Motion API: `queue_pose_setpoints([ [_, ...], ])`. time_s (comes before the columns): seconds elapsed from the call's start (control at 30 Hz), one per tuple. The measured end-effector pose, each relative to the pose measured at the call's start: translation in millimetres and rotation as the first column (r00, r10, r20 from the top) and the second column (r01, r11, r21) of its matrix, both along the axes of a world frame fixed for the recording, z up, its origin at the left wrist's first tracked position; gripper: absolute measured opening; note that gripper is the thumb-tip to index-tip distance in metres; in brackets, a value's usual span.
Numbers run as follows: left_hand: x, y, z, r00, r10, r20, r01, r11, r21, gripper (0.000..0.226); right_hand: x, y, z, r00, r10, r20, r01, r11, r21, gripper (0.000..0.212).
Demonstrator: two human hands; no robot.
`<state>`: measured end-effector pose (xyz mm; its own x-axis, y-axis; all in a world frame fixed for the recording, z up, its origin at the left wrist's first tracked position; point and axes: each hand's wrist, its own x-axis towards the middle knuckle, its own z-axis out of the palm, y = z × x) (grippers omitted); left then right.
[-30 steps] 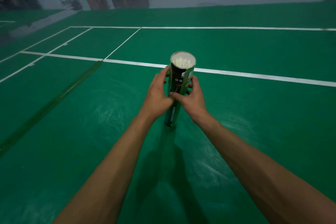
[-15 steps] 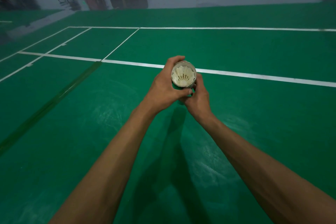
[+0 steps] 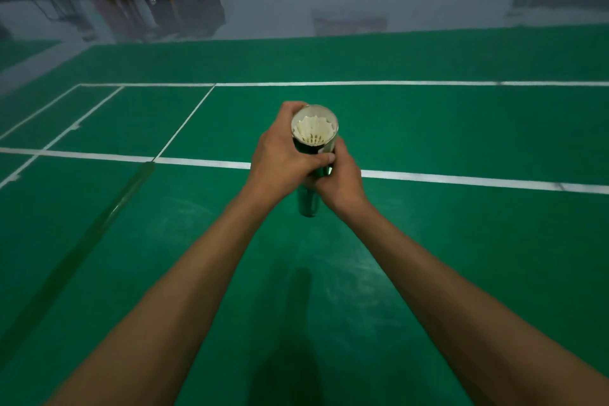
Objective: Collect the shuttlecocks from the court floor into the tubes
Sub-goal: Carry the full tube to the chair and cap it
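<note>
1. My left hand (image 3: 283, 155) and right hand (image 3: 339, 180) both wrap the dark green cardboard tube (image 3: 311, 175), upright above the green court floor (image 3: 461, 128).
2. White feather shuttlecocks (image 3: 313, 130) sit nested at its open mouth.
3. It seems light and crushable, so I hold mid-wall, gently.

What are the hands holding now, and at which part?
A shuttlecock tube, held by both hands: the left hand wraps its upper part just under the open mouth; the right hand grips it slightly lower.

Both hands (image 3: 283, 158) grip upright tube (image 3: 309, 204), shuttlecock (image 3: 313, 130) inside.
</note>
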<state>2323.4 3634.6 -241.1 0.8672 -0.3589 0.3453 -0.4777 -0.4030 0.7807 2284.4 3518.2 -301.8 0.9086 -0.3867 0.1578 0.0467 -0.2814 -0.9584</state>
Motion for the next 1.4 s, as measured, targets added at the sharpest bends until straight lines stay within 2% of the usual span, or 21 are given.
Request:
queue_pose_setpoints([
  [0.1, 1, -33, 102, 1.0, -0.019, -0.022, 0.018, 1.0, -0.018, 0.078, -10, -36, 105, 0.999, 0.003, -0.033, -0.003, 1.0, -0.023, 0.054],
  [0.23, -9, -88, 255, 0.998, -0.051, -0.034, 0.049, 0.998, -0.048, 0.079, -24, -95, 260, 0.995, 0.003, -0.103, -0.009, 0.998, -0.059, 0.061],
  [0.33, -28, -133, 363, 0.994, -0.088, -0.067, 0.082, 0.993, -0.08, 0.079, -52, -143, 382, 0.992, -0.044, -0.115, 0.041, 0.999, -0.034, 0.08],
  [0.4, -46, -168, 431, 0.989, -0.117, -0.089, 0.109, 0.99, -0.089, 0.076, -78, -183, 457, 0.988, -0.092, -0.126, 0.084, 0.994, -0.064, 0.086],
  [0.57, -111, -268, 592, 0.965, -0.246, -0.089, 0.241, 0.969, -0.057, 0.067, -160, -284, 641, 0.989, -0.118, -0.089, 0.092, 0.961, -0.26, 0.075],
  [0.67, -171, -336, 665, 0.958, -0.273, -0.09, 0.269, 0.961, -0.059, 0.066, -224, -341, 722, 0.978, -0.19, -0.085, 0.15, 0.928, -0.342, 0.068],
  [0.83, -275, -442, 750, 0.926, -0.371, -0.075, 0.366, 0.928, -0.066, 0.075, -340, -422, 807, 0.924, -0.383, -0.025, 0.34, 0.848, -0.407, 0.065],
  [1.0, -374, -532, 800, 0.874, -0.485, -0.025, 0.481, 0.872, -0.088, 0.076, -456, -486, 859, 0.848, -0.528, 0.038, 0.501, 0.776, -0.383, 0.068],
  [1.23, -507, -656, 828, 0.751, -0.66, 0.002, 0.657, 0.748, -0.096, 0.075, -596, -575, 885, 0.693, -0.716, 0.09, 0.688, 0.618, -0.379, 0.065],
  [1.4, -591, -757, 824, 0.635, -0.773, 0.016, 0.772, 0.633, -0.051, 0.072, -677, -655, 874, 0.512, -0.852, 0.11, 0.809, 0.435, -0.395, 0.065],
])
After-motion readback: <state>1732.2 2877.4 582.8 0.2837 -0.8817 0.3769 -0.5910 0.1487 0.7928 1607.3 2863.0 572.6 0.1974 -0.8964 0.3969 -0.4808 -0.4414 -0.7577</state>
